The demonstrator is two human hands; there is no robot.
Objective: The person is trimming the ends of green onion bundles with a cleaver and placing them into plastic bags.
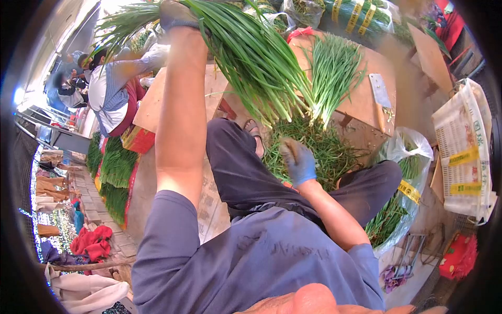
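Observation:
At the top, my gloved left hand (179, 14) is closed around a big bunch of garlic chives (246, 52), arm stretched far out. The long green leaves spread to both sides of the hand, and their pale ends hang down to the right. My right hand (298, 161), in a soiled blue glove, is over a heap of loose green trimmings (314, 141) between my legs. Its fingers look curled together; whether anything is in them I cannot make out. Another chive bunch (336, 70) lies on the wooden board (366, 107), beside a cleaver (379, 93) with a wooden handle.
A clear plastic bag of greens (405, 193) stands by my right knee. Further right is a white crate (463, 152) with yellow tape. Stacked chives (117, 167) are on the left. A co-worker in an apron (112, 97) is at the upper left.

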